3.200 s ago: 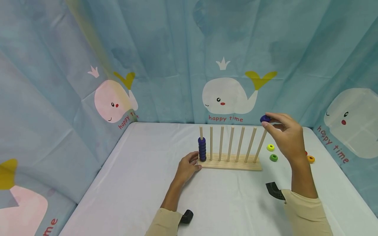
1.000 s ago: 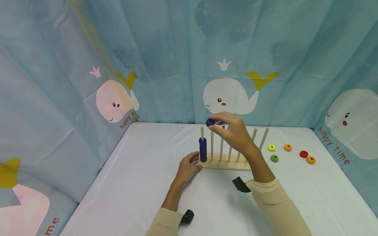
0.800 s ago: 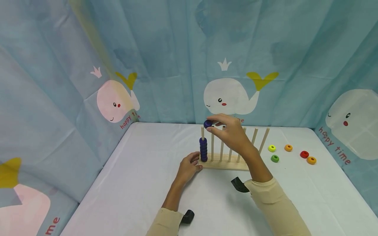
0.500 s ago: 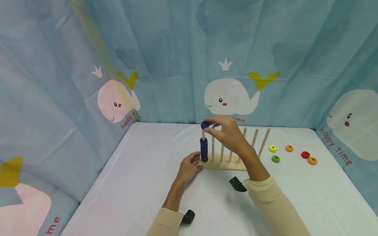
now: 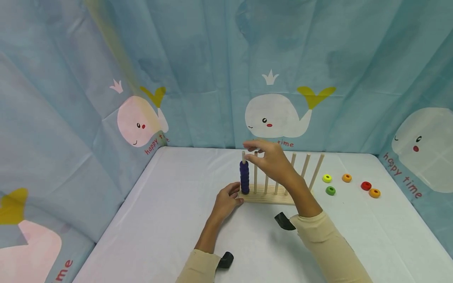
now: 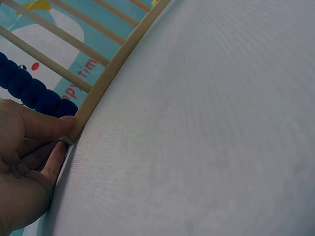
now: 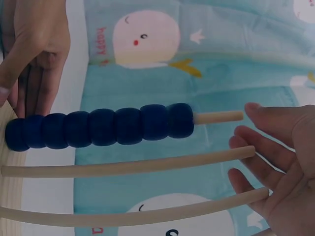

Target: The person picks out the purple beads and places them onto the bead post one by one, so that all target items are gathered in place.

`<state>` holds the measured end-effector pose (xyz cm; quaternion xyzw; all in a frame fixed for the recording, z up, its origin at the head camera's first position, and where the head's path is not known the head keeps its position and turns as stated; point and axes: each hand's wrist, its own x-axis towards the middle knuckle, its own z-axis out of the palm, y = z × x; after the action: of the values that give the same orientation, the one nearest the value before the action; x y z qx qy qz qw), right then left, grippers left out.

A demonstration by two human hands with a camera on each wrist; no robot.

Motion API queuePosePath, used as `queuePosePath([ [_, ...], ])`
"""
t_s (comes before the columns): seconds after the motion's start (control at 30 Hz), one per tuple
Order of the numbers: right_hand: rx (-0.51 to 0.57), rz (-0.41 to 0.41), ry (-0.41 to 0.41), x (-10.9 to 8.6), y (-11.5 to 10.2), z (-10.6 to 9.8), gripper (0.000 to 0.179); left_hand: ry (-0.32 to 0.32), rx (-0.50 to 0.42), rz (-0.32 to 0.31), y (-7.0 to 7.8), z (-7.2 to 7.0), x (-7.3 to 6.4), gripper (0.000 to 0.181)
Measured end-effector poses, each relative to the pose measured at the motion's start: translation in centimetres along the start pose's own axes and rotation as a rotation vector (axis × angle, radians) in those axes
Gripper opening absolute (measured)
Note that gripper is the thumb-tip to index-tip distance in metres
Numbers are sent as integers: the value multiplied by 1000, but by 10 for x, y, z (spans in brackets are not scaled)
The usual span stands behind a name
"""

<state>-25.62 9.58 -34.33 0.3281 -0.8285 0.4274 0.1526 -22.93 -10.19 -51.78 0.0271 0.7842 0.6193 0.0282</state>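
A wooden peg rack stands on the white table, its base (image 5: 269, 199) holding a row of upright pegs. Dark blue beads (image 5: 244, 177) are stacked on the leftmost peg, whose bare tip shows above them. My left hand (image 5: 224, 202) holds the left end of the base; the left wrist view has the thumb (image 6: 54, 125) and a finger on either side of that end. My right hand (image 5: 270, 157) hovers at the top of the leftmost peg, thumb and fingers apart. In the right wrist view nothing lies between its fingers, and the bead stack (image 7: 103, 128) sits apart from them.
To the right of the rack lie loose beads: yellow (image 5: 327, 178), green (image 5: 330, 190), red (image 5: 366, 186) and two orange, one at the back (image 5: 347, 178) and one nearer (image 5: 374, 193). A whale-printed curtain (image 5: 198, 78) hangs behind the table.
My right hand has carried a blue bead leftward from the rack's right side to the leftmost peg and let it go. The stack there is one bead taller. My left hand has stayed in place.
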Motion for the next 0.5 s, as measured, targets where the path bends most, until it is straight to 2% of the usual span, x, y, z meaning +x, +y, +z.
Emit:
queuePosePath([
  [0.23,-57,-35,57,-10,0,-10,35,-2,-11,9,1,1,0,64],
  [0.5,-118,-57,173,-31,8,-42,34,-4,-17,29,0,3,2,63],
])
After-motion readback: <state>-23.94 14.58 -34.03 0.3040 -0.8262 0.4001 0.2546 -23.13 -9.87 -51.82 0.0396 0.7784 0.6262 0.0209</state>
